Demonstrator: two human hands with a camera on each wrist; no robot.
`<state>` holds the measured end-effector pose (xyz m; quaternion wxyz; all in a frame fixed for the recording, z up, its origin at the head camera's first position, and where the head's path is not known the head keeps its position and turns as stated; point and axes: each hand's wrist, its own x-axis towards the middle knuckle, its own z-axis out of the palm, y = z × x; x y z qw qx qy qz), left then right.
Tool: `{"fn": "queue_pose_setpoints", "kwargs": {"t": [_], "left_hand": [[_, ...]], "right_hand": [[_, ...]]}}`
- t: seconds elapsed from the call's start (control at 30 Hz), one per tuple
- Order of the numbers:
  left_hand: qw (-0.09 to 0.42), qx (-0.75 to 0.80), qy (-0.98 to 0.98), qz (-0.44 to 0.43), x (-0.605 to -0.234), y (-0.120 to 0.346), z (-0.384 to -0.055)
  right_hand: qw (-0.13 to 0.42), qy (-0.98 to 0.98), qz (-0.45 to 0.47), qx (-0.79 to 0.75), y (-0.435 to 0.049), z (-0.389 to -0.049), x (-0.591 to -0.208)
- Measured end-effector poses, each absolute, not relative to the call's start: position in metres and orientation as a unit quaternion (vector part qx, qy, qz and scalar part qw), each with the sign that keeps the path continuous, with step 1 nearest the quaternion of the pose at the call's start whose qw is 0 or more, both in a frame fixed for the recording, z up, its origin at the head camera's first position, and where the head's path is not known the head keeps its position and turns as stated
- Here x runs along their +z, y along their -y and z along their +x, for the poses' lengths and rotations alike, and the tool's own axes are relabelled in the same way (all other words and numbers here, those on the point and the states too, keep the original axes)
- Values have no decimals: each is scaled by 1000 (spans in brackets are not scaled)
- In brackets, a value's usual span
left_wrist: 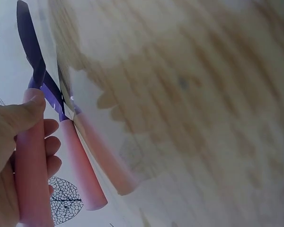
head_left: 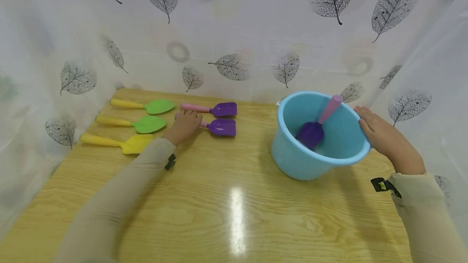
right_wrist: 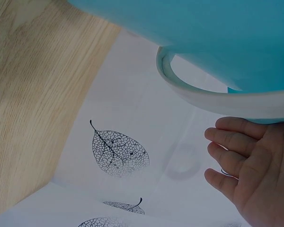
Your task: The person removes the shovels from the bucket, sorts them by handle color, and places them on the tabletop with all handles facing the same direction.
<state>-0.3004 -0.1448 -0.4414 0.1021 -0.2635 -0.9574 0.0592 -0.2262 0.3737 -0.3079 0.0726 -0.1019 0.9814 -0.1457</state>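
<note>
My left hand [head_left: 184, 126] grips the pink handle of a toy shovel [head_left: 222, 128] with a purple blade. In the left wrist view the fingers and thumb wrap around that handle [left_wrist: 30, 165]. Just beyond it lies a second purple shovel [head_left: 224, 109], also pink-handled. On the right, my right hand [head_left: 389, 141] rests at the rim of a light blue bucket [head_left: 303, 165], fingers extended. The right wrist view shows its palm below the bucket's white handle [right_wrist: 203, 100]. Inside the bucket leans a purple scoop [head_left: 310, 134] with its pink handle sticking up.
Left of my left hand, two green trowels [head_left: 150, 124] and a yellow shovel [head_left: 137, 144] with yellow handles lie in a row on the wooden table [head_left: 204, 210]. A white leaf-print curtain [head_left: 241, 31] hangs along the back and both sides.
</note>
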Motion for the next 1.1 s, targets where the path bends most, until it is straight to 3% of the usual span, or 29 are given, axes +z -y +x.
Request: {"fn": "queue_pose_setpoints", "kwargs": {"t": [1.1], "left_hand": [[103,29,953,-284,-449,150,-308]], "right_hand": [[74,-981,-99,-146,-374,-226,-308]]}}
